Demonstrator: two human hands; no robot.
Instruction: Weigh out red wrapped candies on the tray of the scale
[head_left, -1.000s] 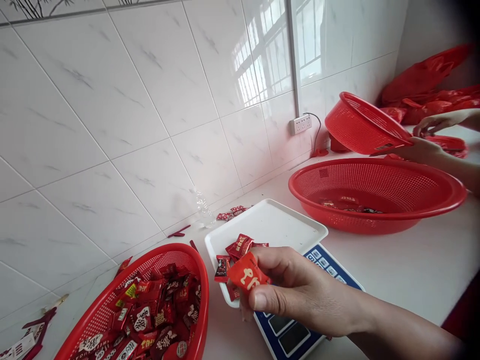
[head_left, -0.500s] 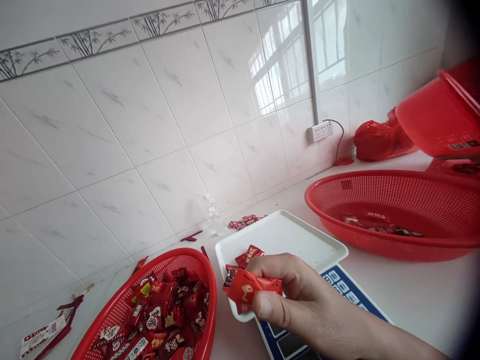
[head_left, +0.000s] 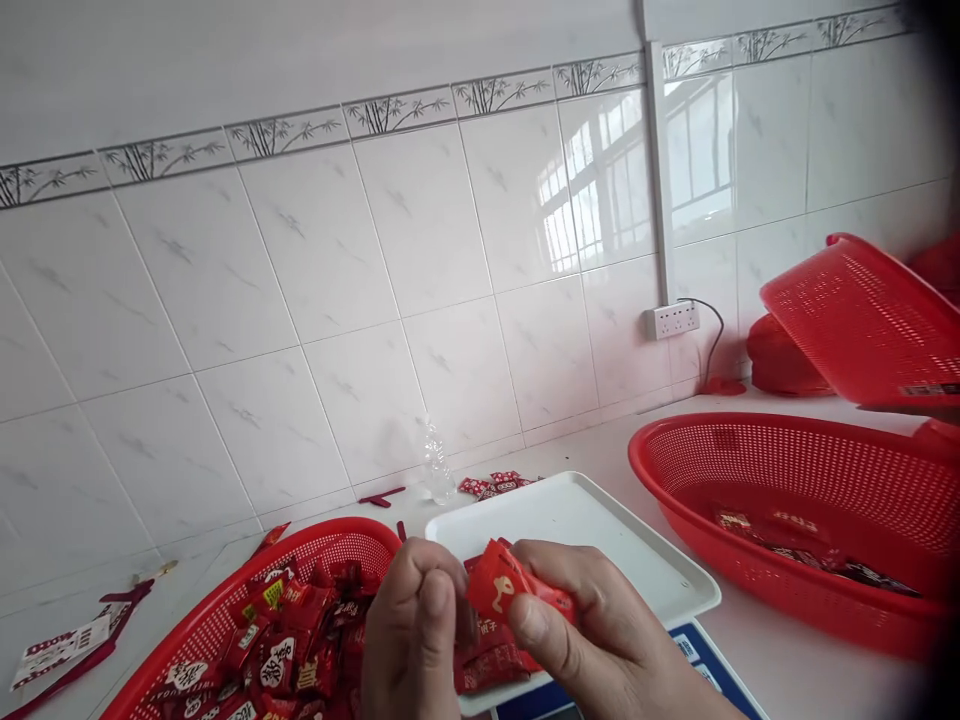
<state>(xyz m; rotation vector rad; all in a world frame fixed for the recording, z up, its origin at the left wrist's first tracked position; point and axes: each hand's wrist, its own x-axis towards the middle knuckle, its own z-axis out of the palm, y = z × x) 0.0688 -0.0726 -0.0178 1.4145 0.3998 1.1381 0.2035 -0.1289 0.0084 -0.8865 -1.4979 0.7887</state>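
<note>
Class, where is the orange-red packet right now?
In the head view, low and just right of centre: the orange-red packet is pinched in the right hand, beside the left hand, in front of the white tray.

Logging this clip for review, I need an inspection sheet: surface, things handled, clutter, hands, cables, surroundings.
Surface: white tabletop.
Things: orange-red packet; packets on white tray of scale; left red basket holding more packets.
Clutter: clear object, maroon strips, small patterned packets near tiled wall.
Hands: right hand grips the orange-red packet; left hand close by, hold unclear.
Cables: dark cable at wall socket.
Surroundings: large red basket at right, tilted basket beyond it.
</note>
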